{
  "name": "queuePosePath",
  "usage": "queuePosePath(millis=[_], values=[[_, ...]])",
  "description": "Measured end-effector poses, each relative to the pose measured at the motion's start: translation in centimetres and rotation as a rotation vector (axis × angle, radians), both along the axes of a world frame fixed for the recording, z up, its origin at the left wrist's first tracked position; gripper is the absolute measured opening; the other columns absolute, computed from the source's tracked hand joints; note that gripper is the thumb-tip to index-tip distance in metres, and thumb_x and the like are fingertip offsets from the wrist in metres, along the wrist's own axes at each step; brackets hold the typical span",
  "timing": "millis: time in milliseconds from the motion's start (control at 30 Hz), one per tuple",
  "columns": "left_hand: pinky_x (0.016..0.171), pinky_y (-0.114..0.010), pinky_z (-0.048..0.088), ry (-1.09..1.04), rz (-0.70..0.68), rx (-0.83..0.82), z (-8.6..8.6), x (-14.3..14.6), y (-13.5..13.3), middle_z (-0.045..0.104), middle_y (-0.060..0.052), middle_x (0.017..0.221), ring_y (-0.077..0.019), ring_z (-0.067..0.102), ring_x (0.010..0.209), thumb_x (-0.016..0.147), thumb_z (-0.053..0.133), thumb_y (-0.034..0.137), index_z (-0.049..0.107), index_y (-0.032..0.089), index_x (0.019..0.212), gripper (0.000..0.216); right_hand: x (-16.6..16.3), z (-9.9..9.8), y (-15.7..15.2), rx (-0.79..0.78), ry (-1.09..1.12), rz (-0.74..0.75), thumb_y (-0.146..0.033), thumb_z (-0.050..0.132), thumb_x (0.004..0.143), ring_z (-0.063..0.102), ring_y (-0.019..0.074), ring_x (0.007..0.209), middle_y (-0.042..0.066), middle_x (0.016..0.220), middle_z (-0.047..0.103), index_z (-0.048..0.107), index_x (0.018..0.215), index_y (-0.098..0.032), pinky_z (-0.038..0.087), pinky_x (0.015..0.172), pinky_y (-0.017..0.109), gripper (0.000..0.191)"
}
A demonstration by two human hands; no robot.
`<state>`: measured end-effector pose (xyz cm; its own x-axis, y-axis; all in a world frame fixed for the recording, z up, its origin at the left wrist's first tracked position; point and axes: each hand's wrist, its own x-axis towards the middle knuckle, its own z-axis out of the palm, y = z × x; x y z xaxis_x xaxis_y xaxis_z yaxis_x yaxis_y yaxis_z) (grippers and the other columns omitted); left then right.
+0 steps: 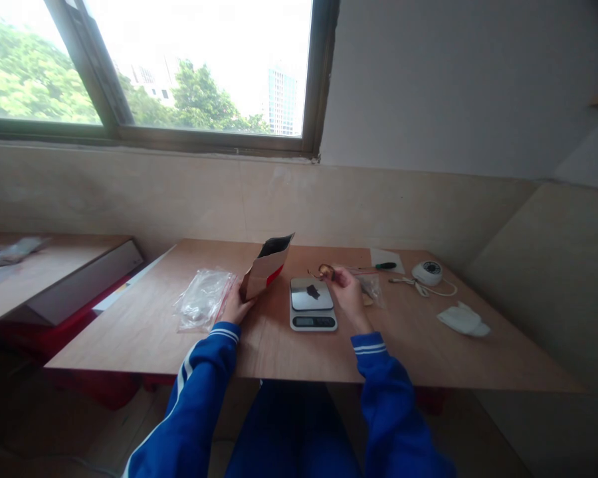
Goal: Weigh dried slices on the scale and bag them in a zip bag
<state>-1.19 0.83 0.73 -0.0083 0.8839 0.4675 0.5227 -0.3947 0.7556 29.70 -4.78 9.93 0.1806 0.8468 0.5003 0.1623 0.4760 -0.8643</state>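
Observation:
My left hand (236,305) is closed around the lower end of a brown paper pouch (264,269), whose open, dark-lined mouth tilts up and to the right. My right hand (347,292) pinches a small golden-brown object (325,271), too small to name, with a thin curved part reaching left. It hangs just above the upper right of a white digital kitchen scale (313,322). On the scale's shiny plate lies a dark, irregular patch (313,291); whether it is a thing or a reflection I cannot tell.
Clear plastic bags (202,302) lie left of the pouch. Behind my right hand are another clear bag (371,287), a green-handled screwdriver (386,265) and white paper (393,255). Farther right sit a white dome camera (427,272) with its cable and a crumpled white cloth or tissue (463,320).

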Motion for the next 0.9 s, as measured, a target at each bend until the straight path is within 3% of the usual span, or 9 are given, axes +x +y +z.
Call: queuePosePath(millis=[133, 233, 333, 467, 600, 767, 900], values=[[0.107, -0.049, 0.039, -0.013, -0.021, -0.026, -0.1, -0.2, 0.0, 0.054, -0.016, 0.132, -0.0326, 0.048, 0.127, 0.068, 0.073, 0.033, 0.041, 0.015, 0.133, 0.075, -0.2, -3.7, -0.2, -0.082, -0.341, -0.127, -0.024, 0.056, 0.082, 0.069, 0.0228, 0.082, 0.006, 0.085, 0.073, 0.063, 0.088, -0.018, 0.053, 0.075, 0.034, 0.011], [0.109, -0.050, 0.037, -0.022, -0.021, -0.026, -0.1, -0.2, -0.1, 0.053, -0.016, 0.133, -0.0332, 0.047, 0.129, 0.068, 0.073, 0.033, 0.041, 0.016, 0.134, 0.076, -1.3, -4.8, -0.5, -0.070, -0.683, -0.149, -0.007, 0.044, 0.083, 0.068, 0.0229, 0.092, 0.008, 0.098, 0.072, 0.064, 0.098, -0.018, 0.052, 0.080, 0.035, 0.028], [0.111, -0.050, 0.034, -0.021, -0.020, -0.007, -0.2, -0.2, -0.1, 0.049, -0.015, 0.139, -0.0325, 0.043, 0.132, 0.068, 0.073, 0.033, 0.039, 0.018, 0.137, 0.078, -2.2, -5.3, -0.7, -0.045, -0.885, -0.153, -0.001, 0.041, 0.082, 0.066, 0.0240, 0.096, 0.013, 0.102, 0.071, 0.065, 0.103, -0.015, 0.051, 0.085, 0.037, 0.035], [0.111, -0.049, 0.034, -0.013, -0.022, -0.035, -0.7, -0.3, 0.3, 0.049, -0.016, 0.138, -0.0320, 0.044, 0.131, 0.069, 0.072, 0.036, 0.039, 0.016, 0.136, 0.078, -2.4, -5.7, -0.9, -0.036, -0.911, -0.159, -0.001, 0.045, 0.081, 0.063, 0.0246, 0.103, 0.013, 0.109, 0.069, 0.067, 0.103, -0.016, 0.049, 0.092, 0.040, 0.034], [0.111, -0.048, 0.034, -0.001, -0.020, -0.034, -0.8, -0.3, 0.3, 0.048, -0.016, 0.140, -0.0319, 0.043, 0.133, 0.069, 0.072, 0.038, 0.037, 0.017, 0.137, 0.080, -1.4, -5.4, -0.5, 0.015, -0.790, -0.221, -0.012, 0.049, 0.087, 0.063, 0.0232, 0.101, 0.011, 0.108, 0.067, 0.067, 0.106, -0.018, 0.050, 0.090, 0.037, 0.027], [0.111, -0.050, 0.034, 0.015, -0.014, -0.018, -0.3, -0.2, 0.0, 0.049, -0.016, 0.138, -0.0334, 0.041, 0.133, 0.070, 0.072, 0.040, 0.037, 0.016, 0.138, 0.080, 1.1, -4.5, 1.6, -0.108, -0.809, -0.366, -0.015, 0.046, 0.088, 0.060, 0.0258, 0.100, 0.012, 0.102, 0.065, 0.067, 0.105, -0.015, 0.047, 0.089, 0.040, 0.028], [0.108, -0.048, 0.038, 0.011, -0.009, -0.030, -0.4, -0.3, 0.2, 0.053, -0.017, 0.133, -0.0333, 0.046, 0.129, 0.069, 0.072, 0.042, 0.042, 0.015, 0.133, 0.076, 1.8, -4.7, 2.2, -0.154, -0.863, -0.346, -0.008, 0.047, 0.084, 0.057, 0.0258, 0.101, 0.012, 0.100, 0.064, 0.070, 0.104, -0.017, 0.043, 0.091, 0.039, 0.032]])
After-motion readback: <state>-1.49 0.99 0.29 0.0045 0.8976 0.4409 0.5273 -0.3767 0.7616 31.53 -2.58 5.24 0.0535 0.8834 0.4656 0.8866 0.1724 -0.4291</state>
